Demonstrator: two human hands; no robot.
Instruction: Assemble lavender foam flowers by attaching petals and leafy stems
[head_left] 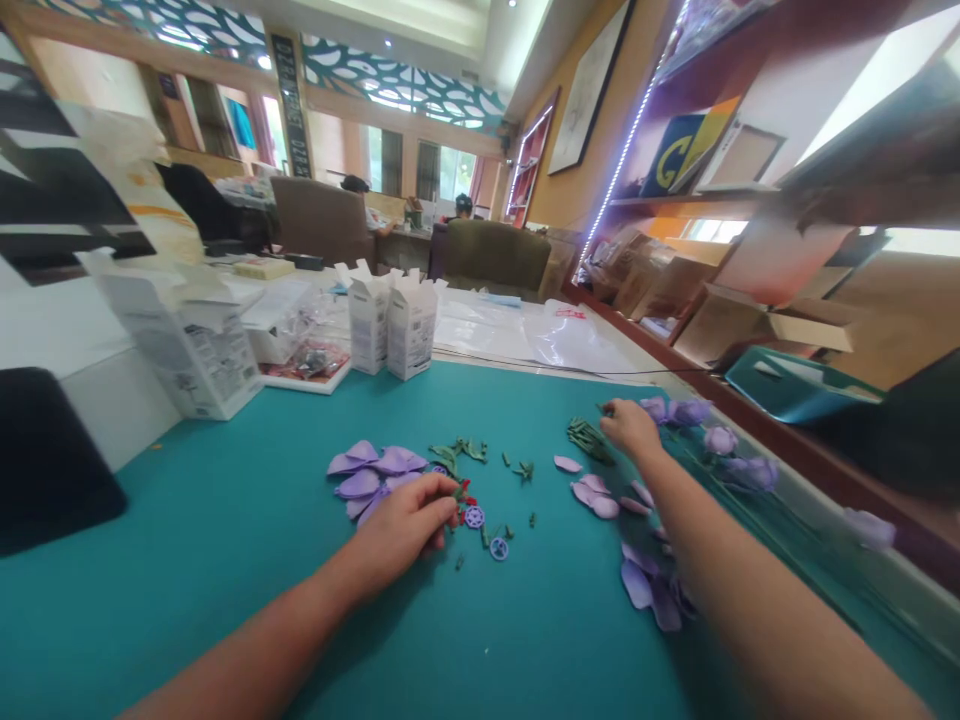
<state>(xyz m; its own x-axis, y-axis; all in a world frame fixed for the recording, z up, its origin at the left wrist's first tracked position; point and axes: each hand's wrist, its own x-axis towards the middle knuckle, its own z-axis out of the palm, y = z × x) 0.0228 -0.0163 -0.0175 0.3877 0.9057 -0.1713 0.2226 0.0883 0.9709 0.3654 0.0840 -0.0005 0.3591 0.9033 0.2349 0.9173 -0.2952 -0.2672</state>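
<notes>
My left hand (pixel 412 515) is over the left middle of the green mat, fingers curled together beside small red pieces (pixel 466 490). Whatever it may hold is hidden. Large purple petals (pixel 360 470) lie partly under that hand, and two purple spoked rings (pixel 474 517) sit just right of its fingertips. Farther off, my right hand (pixel 631 428) pinches what looks like a small green piece at the far edge of a pile of narrow green leaves (pixel 589 440). Pale pink-purple petals (pixel 596 495) and darker purple petals (pixel 649 590) spread below my right forearm.
Green leaf-like parts (pixel 457 452) and small green bits are scattered mid-mat. Purple flowers on stems (pixel 721 440) lie along the right edge. White boxes (pixel 411 325) and a shallow tray (pixel 311 365) stand at the back. A teal bin (pixel 802 385) is at right. Two people sit far behind.
</notes>
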